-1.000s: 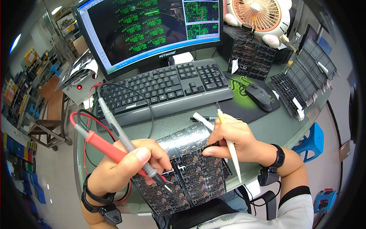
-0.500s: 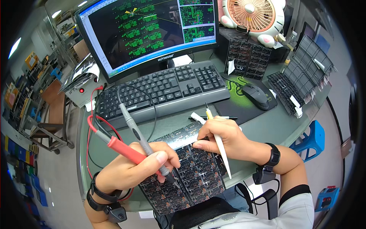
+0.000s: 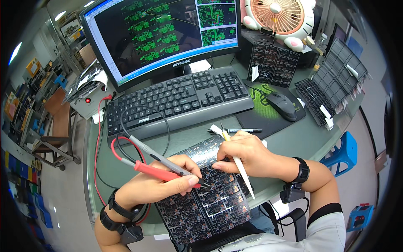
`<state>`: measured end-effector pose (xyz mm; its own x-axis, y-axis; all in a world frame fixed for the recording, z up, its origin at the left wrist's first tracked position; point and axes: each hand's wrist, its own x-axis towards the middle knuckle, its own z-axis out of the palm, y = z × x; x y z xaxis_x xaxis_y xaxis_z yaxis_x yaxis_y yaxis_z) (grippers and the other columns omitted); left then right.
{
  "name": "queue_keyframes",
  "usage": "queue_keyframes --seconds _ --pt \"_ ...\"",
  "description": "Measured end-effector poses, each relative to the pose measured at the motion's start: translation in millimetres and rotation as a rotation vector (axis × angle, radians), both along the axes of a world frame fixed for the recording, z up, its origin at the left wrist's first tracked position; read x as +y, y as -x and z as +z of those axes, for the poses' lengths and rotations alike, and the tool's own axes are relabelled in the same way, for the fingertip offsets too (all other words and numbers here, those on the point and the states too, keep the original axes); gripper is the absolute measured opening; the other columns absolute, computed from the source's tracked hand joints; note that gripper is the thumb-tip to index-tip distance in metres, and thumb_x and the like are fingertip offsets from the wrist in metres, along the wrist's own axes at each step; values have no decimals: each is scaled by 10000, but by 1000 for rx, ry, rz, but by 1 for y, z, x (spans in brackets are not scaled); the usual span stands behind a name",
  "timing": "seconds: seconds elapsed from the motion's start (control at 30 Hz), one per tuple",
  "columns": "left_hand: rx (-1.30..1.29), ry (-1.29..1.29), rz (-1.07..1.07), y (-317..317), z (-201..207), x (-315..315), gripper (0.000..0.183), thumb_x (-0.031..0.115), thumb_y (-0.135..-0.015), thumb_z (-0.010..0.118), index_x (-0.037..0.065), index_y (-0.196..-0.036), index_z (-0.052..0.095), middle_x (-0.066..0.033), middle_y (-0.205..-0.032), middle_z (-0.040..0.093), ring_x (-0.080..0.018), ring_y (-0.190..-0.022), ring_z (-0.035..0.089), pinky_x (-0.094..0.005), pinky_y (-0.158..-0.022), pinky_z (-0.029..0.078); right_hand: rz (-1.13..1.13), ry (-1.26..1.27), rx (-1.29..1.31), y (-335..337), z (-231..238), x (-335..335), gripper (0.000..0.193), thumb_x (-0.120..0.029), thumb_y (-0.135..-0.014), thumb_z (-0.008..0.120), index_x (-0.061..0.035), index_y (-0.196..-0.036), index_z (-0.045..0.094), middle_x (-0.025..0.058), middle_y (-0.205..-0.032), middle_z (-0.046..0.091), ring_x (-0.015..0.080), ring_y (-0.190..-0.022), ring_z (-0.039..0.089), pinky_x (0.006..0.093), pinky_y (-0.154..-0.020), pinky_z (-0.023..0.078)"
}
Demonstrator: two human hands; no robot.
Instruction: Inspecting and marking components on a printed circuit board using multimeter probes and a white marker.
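Across the green desk (image 3: 289, 143), left grip (image 3: 161, 185) curls closed around probes (image 3: 152, 170).

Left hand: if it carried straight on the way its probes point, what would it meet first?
Likely the dark circuit-board panel, just beneath the tips of the red probe and grey probe; depth is unclear, they may already touch it.

We now see the left hand (image 3: 156, 185) holding the red probe (image 3: 154, 171) and gray probe (image 3: 161, 158) flatter, farther up the circuit panel (image 3: 218, 207).
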<state>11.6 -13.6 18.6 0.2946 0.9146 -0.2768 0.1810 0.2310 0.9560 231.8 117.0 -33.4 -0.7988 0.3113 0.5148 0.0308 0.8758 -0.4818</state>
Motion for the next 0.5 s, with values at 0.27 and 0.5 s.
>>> queue_keyframes --seconds 0.27,0.5 --pt "62 -133 14 -6 -9 1 195 213 -928 572 40 -1006 524 11 -799 534 -57 -708 485 -239 -635 393 9 -43 -75 1 6 4 231 -282 -799 732 -120 -763 571 3 -652 599 215 -648 610 350 -631 414" --pt "135 -158 -1 -10 -12 1 198 193 -928 569 8 -982 524 -19 -886 517 -65 -787 503 -234 -704 423 1 -127 -139 0 9 6 235 -311 -799 727 -141 -781 565 5 -629 573 227 -622 588 354 -622 402"
